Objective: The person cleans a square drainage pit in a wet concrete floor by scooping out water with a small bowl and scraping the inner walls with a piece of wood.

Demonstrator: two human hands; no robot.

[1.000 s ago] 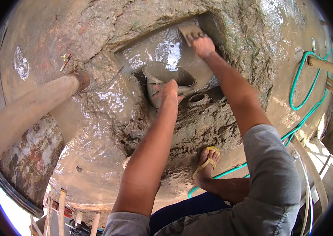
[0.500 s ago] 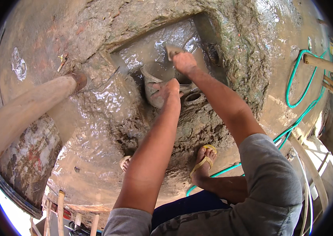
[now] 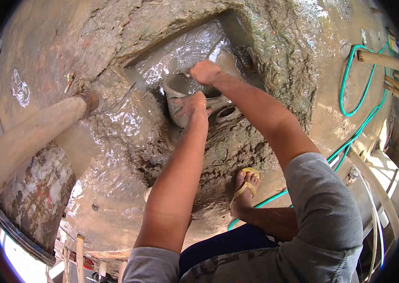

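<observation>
A mud-coated grey bucket (image 3: 176, 116) sits tilted in a wet, muddy pit (image 3: 168, 40). My left hand (image 3: 192, 104) is at the bucket's near rim, its fingers against the outer wall. Above the bucket's mouth, my right hand (image 3: 205, 73) is closed in a fist. The muddy scoop-like piece that it gripped half a second ago is now hidden behind the hand and the bucket. Murky water (image 3: 180, 52) covers the bottom of the pit.
Beside the bucket is a round pipe-like opening (image 3: 226, 113) in the mud. A thick wooden post (image 3: 34, 134) stands at left. On the right lie a green hose (image 3: 345, 101) and wooden poles (image 3: 383, 61). My sandalled foot (image 3: 244, 191) rests at the pit's near side.
My right hand has come back from over the water, left and nearer, to the bucket's mouth. The scoop-like piece has gone out of sight. My left hand has stayed at the rim.
</observation>
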